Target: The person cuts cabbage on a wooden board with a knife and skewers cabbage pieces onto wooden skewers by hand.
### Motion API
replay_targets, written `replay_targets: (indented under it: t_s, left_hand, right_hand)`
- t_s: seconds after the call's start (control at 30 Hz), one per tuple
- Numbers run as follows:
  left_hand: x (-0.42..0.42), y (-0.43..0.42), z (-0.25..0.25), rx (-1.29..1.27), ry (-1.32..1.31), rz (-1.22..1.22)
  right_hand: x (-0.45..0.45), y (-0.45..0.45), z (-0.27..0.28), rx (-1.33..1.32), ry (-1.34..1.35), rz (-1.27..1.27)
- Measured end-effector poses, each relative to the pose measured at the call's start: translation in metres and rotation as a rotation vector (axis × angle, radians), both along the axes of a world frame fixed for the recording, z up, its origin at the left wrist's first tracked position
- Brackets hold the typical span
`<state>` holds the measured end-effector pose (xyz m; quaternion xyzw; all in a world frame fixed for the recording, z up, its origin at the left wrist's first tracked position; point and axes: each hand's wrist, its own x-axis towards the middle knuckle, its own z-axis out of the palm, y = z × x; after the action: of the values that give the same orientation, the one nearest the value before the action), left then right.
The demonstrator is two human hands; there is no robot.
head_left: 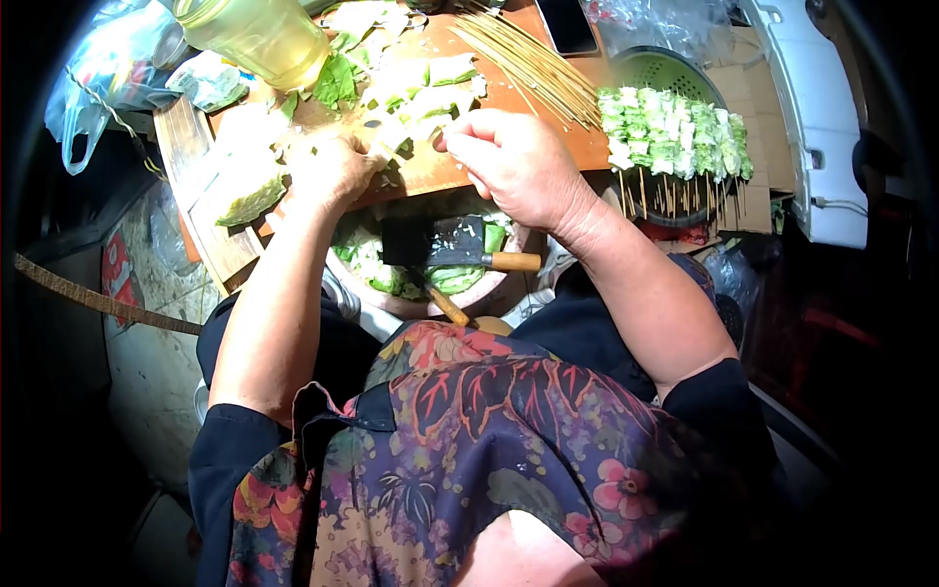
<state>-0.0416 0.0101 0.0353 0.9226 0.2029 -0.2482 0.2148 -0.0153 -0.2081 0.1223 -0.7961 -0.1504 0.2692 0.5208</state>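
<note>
My left hand is over the near part of the orange board, its fingers closed beside pale cabbage bits; what they pinch is hard to see. To its right, my right hand is curled with thumb and fingertips together, and anything between them is too small to name. Between and beyond the hands lie cut cabbage pieces. A bundle of bare wooden skewers rests beyond my right hand. Farther right, several skewers threaded with cabbage lie in a row across a green colander.
Below the board edge, a cleaver and another wooden handle lie across a basin of cabbage scraps. A large cabbage chunk sits left. At the back are a jar of yellowish liquid and a phone.
</note>
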Motion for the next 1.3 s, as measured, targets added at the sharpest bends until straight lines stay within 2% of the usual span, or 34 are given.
replay_targets:
  t_s: [0.1,0.17,0.23,0.3,0.37,0.4,0.53,0.7,0.77,0.9,1.0,1.07,1.23,1.3]
  left_hand:
    - [0.000,-0.005,0.003,0.007,0.020,0.081]
    - [-0.001,0.000,0.000,-0.433,0.026,0.437]
    - [-0.001,0.010,0.003,-0.887,-0.165,0.725]
    - [0.005,0.042,-0.005,-1.200,-0.277,0.617]
    - [0.007,0.030,0.030,-1.230,-0.492,0.914]
    - [0.008,0.034,0.032,-1.306,-0.513,1.025]
    - [0.005,0.040,0.038,-1.447,-0.598,1.012]
    - [0.005,0.041,0.035,-1.391,-0.646,0.980]
    - [0.004,0.045,0.032,-1.442,-0.619,0.868]
    - [0.005,0.044,0.035,-1.393,-0.584,0.807]
    - [0.006,0.038,0.036,-1.302,-0.647,0.774]
    - [0.005,0.035,0.034,-1.254,-0.727,0.669]
    - [0.003,0.018,0.045,-1.239,-0.727,0.699]
    - [0.001,0.013,0.049,-1.241,-0.738,0.631]
  right_hand:
    - [-0.001,-0.003,0.001,-0.005,-0.025,0.017]
    - [-0.003,-0.005,0.003,-0.042,-0.065,0.032]
    - [-0.005,-0.005,-0.001,-0.016,-0.013,0.039]
    - [-0.008,-0.005,-0.002,0.019,0.034,0.050]
    - [-0.012,-0.006,0.000,-0.022,-0.076,0.121]
    - [-0.014,-0.005,-0.001,0.003,-0.068,0.120]
    - [-0.015,0.000,0.007,-0.024,0.047,0.102]
    - [-0.017,0.003,0.006,0.007,0.025,0.098]
    - [-0.018,0.003,0.005,0.007,-0.013,0.108]
    - [-0.018,0.006,0.003,0.012,-0.007,0.105]
    - [-0.019,0.006,0.002,0.014,0.007,0.096]
    - [-0.021,0.006,0.001,0.021,0.006,0.091]
    - [-0.027,0.006,-0.002,0.105,-0.013,0.008]
    - [-0.027,0.006,-0.002,0.103,-0.044,-0.004]
